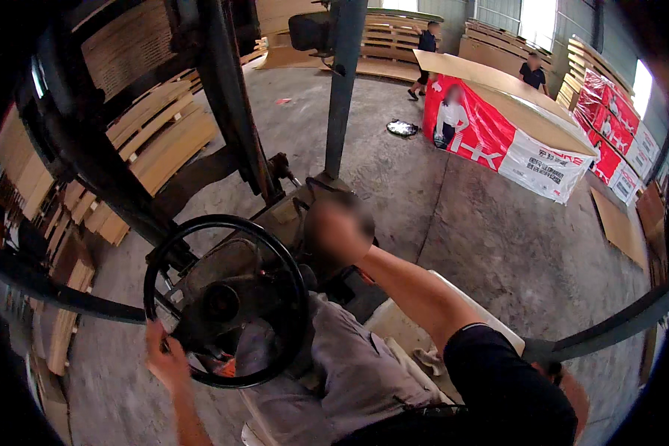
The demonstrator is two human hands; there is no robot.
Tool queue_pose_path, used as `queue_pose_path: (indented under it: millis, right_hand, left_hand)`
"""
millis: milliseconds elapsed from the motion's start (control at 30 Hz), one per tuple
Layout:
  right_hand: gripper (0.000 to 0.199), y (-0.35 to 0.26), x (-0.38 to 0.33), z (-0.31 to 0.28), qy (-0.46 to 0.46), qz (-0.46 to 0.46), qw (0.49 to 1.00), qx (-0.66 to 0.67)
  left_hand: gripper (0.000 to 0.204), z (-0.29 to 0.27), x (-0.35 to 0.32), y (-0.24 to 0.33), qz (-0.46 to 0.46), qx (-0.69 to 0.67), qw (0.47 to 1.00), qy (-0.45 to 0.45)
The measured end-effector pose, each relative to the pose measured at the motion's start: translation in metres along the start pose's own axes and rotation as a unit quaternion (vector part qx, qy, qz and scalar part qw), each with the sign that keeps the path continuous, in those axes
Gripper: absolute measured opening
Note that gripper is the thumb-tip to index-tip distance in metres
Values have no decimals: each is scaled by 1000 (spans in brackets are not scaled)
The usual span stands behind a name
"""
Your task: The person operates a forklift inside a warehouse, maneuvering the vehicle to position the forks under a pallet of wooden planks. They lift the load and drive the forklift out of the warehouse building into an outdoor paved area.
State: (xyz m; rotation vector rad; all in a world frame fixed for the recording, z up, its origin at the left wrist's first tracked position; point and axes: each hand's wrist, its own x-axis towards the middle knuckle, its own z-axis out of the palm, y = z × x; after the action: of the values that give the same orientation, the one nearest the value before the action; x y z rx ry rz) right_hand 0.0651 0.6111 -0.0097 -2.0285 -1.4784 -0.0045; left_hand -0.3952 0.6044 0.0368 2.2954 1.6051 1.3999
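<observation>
I sit at a forklift's controls. My left hand (168,362) is closed round the lower left rim of the black steering wheel (221,301). My right arm reaches forward past the wheel to the dashboard. At its end my right hand (340,233) is smeared by blur, by the dark front panel where control levers would be hidden; its fingers and anything in them cannot be made out. My legs in grey trousers lie beneath and beside the wheel.
The forklift's mast (234,111) and a grey post (343,97) rise ahead. Stacked boards (160,134) stand beyond at left. A red-and-white wrapped board stack (490,137) stands at right, two people (426,56) near it. Crumpled clear plastic (403,128) lies on the concrete floor.
</observation>
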Motion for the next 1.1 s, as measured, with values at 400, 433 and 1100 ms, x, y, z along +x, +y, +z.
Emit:
queue_pose_path:
  millis: [400, 433, 1100]
  right_hand:
    - [36, 37, 148, 79, 14, -18, 1000, 2]
    - [37, 55, 162, 89, 45, -45, 998, 8]
    - [35, 27, 461, 198, -37, -49, 998, 3]
  left_hand:
    - [26, 204, 10, 125, 265, -107, 954, -96]
    - [25, 222, 30, 142, 247, -130, 956, -95]
    - [23, 470, 407, 45, 161, 12, 986, 35]
